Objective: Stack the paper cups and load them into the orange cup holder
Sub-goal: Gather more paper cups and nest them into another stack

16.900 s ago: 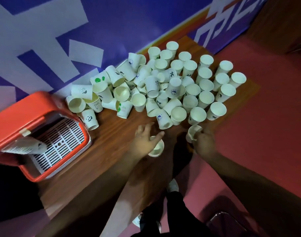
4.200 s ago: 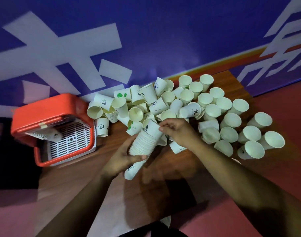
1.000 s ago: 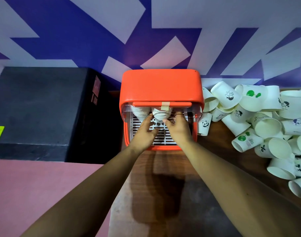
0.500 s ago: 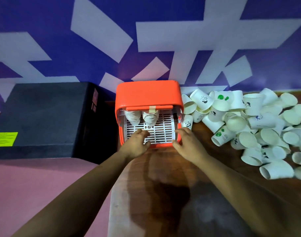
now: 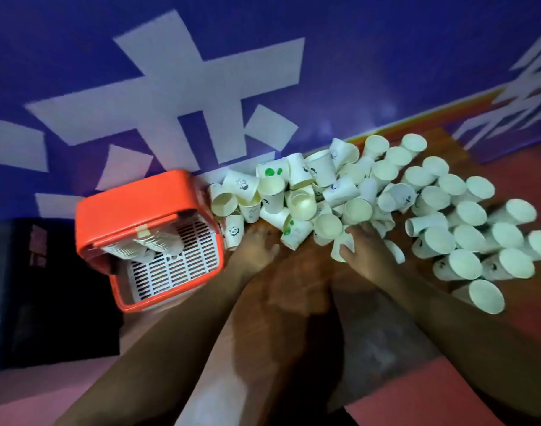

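On desk (image 5: 297, 290): left hand (image 5: 257, 245) loose and holding nothing, right hand (image 5: 366, 252) curled round one paper cup (image 5: 340, 252) at the heap's near edge; orange cup holder (image 5: 134, 207) at left (cup stacks (image 5: 146, 247) inside); loose cups (image 5: 416, 192) heaped toward purple wall (image 5: 355, 72).

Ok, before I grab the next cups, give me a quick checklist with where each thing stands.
1. In holder, stacks seated: ok.
2. Room left in holder: cannot tell.
3. Loose cups to collect: ok, plenty beside the holder.
4. Your left hand free: ok, holds nothing.
5. Your right hand gripping a cup: cannot tell, blurred.
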`<state>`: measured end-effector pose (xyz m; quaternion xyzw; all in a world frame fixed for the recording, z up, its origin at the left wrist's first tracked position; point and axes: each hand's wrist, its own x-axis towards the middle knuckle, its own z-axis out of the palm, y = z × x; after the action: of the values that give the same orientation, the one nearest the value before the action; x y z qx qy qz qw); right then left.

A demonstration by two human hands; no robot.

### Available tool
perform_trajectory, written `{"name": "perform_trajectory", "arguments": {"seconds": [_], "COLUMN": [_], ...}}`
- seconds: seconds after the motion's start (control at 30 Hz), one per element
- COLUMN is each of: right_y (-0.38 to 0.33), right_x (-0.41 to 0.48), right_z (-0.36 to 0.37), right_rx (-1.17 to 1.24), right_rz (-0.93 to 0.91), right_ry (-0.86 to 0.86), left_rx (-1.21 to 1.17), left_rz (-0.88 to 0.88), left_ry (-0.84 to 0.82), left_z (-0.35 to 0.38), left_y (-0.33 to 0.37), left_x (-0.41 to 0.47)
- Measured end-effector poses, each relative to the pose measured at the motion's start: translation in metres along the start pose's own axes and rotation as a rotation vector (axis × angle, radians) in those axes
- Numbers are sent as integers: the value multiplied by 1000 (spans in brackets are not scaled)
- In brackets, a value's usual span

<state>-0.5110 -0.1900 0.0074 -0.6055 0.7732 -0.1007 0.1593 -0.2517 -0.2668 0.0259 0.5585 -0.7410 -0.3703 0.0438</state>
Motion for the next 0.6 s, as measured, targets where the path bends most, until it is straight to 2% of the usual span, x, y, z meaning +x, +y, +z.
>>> {"name": "perform_trajectory", "arguments": {"seconds": [0.13, 0.27, 0.33, 0.6], "right_y": [45, 56, 57, 64], "right_x": [20, 28, 32, 52], "right_z": [-3, 8, 15, 22], "right_rx": [-35, -109, -151, -27], "right_rz": [5, -72, -102, -91], "right_ry": [-62, -144, -130, -131], "left_rx": [24, 47, 76, 38], "left_rz": [-125, -233, -258, -314], "left_ry": [-11, -25, -29, -28], "left_z": [36, 63, 74, 89], "left_y": [25, 31, 25, 17], "left_x": [45, 65, 73, 97]}}
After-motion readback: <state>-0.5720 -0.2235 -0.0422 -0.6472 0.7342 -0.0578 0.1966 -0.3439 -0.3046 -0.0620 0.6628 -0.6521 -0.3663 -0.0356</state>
